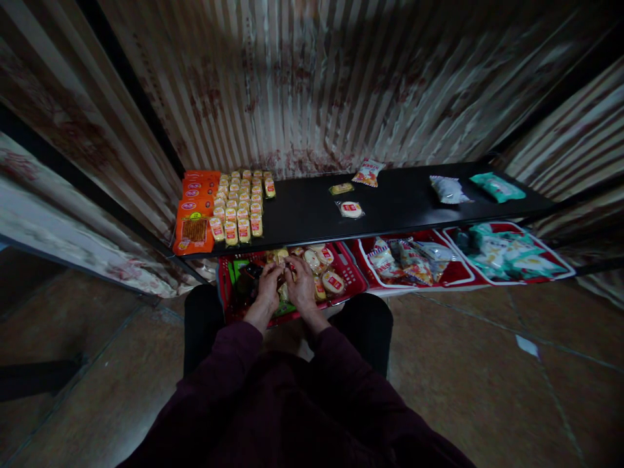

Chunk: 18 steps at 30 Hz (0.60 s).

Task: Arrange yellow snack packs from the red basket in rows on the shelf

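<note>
My left hand and my right hand are close together over a red basket, fingers curled inward. Between their fingertips is a small wrapped cake, yellowish and partly hidden by the fingers. Inside the basket lie more wrapped snacks, among them a round packaged cake right of my right hand. A green packet shows to the left of my left hand. On the black shelf just beyond, wrapped cakes stand in tight rows.
Orange snack packets overlap at the shelf's left end. A flat yellow packet, a round white packet, a red-and-white bag, a pale bag and a teal bag lie further right. Two more baskets hold bagged snacks below.
</note>
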Available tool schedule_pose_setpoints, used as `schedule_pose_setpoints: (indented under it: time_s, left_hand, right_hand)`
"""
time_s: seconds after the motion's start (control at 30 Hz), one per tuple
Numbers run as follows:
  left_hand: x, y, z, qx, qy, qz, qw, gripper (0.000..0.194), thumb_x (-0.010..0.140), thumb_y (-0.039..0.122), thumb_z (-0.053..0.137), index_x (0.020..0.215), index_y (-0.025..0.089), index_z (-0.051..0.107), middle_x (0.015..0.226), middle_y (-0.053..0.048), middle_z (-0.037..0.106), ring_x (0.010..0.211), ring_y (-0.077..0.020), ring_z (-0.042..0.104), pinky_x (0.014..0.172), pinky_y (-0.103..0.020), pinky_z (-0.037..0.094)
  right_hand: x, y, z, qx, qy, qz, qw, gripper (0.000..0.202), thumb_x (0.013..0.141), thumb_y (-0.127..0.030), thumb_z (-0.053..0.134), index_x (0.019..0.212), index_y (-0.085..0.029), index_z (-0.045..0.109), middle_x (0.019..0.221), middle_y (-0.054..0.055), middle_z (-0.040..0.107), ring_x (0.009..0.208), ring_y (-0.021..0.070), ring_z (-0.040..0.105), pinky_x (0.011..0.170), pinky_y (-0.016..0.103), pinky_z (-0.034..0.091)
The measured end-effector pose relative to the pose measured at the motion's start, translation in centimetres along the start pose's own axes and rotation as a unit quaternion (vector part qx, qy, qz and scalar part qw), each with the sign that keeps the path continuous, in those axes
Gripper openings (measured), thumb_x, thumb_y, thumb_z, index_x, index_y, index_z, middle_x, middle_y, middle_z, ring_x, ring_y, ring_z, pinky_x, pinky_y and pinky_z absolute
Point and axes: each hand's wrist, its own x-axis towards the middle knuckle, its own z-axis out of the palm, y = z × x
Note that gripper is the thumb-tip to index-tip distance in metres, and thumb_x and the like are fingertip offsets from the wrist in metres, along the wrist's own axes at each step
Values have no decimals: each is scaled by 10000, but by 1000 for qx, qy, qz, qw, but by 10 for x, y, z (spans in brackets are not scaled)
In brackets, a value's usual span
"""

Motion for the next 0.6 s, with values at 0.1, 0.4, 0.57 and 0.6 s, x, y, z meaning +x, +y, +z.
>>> schedule_pose_setpoints:
  time_s: [0.1,0.4,0.57,0.6]
  left_hand:
    - [-2,-1,3,32,13,27,999,411,510,351,775,816,184,557,779,21,605,711,-109,568,731,-268,433]
    - [-7,2,8,68,34,73,994,165,692,274,628,825,189,580,853,-7,630,780,-119,579,781,-265,442]
    - [-8,4,6,103,16,85,991,166,733,245,554,872,195,628,944,-29,661,846,-144,595,816,-284,450]
    - [-7,4,6,106,11,84,991,182,739,246,545,891,194,633,969,-37,665,863,-151,601,828,-293,452]
  right_hand:
    - [0,-1,1,-15,-2,-12,1000,313,851,-195,433,1083,-195,643,1140,102,627,1090,220,541,987,411,425]
    - [-2,4,2,-24,-21,-9,999,372,884,-323,432,1168,-149,595,1193,137,630,1119,251,567,983,439,435]
    - [-2,5,4,-2,-12,37,999,427,836,-365,509,1187,-133,582,1209,147,622,1106,266,578,980,433,435]
    - [-1,6,4,4,-12,49,999,434,828,-366,519,1188,-130,581,1206,149,624,1097,268,582,975,429,437]
